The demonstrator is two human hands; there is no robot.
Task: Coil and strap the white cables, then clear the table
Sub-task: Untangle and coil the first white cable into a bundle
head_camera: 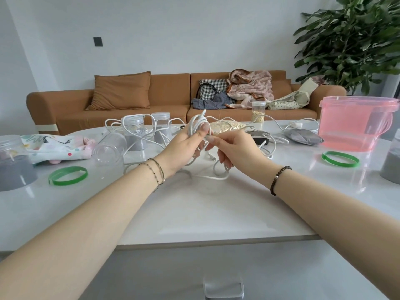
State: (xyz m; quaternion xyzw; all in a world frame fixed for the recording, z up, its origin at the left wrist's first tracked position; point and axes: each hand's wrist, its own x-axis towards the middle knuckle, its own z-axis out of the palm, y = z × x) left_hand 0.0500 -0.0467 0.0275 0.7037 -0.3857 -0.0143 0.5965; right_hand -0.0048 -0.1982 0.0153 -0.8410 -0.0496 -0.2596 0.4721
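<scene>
We hold the white cable coil [198,126] above the tabletop [216,208], well left of the pink tub [355,126]. Our left hand [186,146] has its grip curled round the loops with the thumb pressed on them, and the coil's long axis stands roughly upright. Our right hand [234,148], between coil and tub, pinches a strand [213,138] leading into the coil. The loose tail [218,173] sags beneath it onto the tabletop; it is probably the same cable, though the tangle hides that. The next wrap should run from the right hand up to the left. One green band [340,159] lies just in front of the tub, nearer our right hand. A second green band [68,175] lies far left of it.
</scene>
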